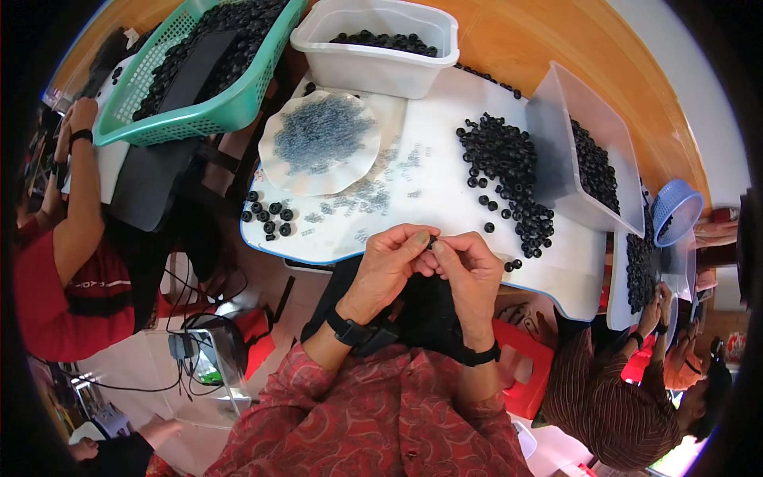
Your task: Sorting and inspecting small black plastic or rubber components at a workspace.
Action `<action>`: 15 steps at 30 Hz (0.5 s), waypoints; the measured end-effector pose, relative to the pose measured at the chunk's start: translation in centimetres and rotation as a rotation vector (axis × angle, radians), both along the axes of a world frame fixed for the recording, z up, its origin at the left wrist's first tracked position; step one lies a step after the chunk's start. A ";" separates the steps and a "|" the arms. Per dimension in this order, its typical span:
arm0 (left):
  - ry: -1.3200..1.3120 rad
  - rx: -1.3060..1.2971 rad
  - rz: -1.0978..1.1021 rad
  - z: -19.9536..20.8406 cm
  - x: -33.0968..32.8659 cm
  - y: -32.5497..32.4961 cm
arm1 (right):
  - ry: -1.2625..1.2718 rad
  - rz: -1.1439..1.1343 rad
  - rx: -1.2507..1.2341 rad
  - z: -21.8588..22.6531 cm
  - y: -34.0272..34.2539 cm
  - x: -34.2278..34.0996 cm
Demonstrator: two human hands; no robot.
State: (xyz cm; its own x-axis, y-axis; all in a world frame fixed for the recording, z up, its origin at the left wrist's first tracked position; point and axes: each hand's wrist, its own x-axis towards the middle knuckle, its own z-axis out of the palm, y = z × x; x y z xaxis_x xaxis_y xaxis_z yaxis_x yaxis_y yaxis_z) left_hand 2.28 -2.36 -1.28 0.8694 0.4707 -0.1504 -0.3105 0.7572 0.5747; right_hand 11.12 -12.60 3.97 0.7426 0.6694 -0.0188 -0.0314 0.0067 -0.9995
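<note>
My left hand (389, 264) and my right hand (470, 277) meet just off the front edge of the white table. Thumbs and fingers of both pinch a small black round piece (431, 242), mostly covered by the fingertips. Beyond them, small clear-grey coils that look like springs (322, 131) fill a wavy-rimmed white plate (278, 176), with more scattered beside it. A small group of black round pieces (270, 215) lies at the left edge of the table. To the right spreads a larger heap of similar pieces (502, 155), a few of them close to my right hand.
A white tub (373, 65) of black pieces stands at the back. At the right, a translucent bin (584, 163) lies tipped toward the heap. A green basket (183, 123) is at the far left. Co-workers sit on both sides, and cables (191, 358) hang at lower left.
</note>
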 end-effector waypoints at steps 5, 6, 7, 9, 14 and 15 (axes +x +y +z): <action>0.021 0.057 0.008 0.1 0.1 -0.1 | 0.028 -0.061 0.038 -0.3 0.6 -0.4; 0.020 0.048 0.014 0.0 0.2 -0.2 | 0.029 -0.066 0.060 -0.4 0.6 -0.4; 0.020 0.038 0.022 -0.1 0.3 -0.3 | -0.047 -0.090 0.043 -0.9 0.7 -0.4; 0.015 0.030 0.024 -0.3 0.3 -0.3 | -0.012 -0.075 0.027 -0.8 0.7 -0.3; 0.027 0.005 0.003 -0.4 0.2 -0.1 | -0.231 -0.087 -0.149 -1.1 -0.4 1.8; 0.043 0.003 -0.001 -0.2 0.2 -0.1 | -0.274 -0.154 -0.145 -1.5 -0.6 2.7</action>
State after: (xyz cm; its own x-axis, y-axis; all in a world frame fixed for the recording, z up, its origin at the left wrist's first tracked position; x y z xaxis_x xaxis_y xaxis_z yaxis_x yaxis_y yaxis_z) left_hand 2.48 -2.49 -1.46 0.8626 0.4703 -0.1864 -0.2847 0.7558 0.5897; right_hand 13.84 -13.18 2.46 0.8251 0.5544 0.1088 0.2290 -0.1520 -0.9615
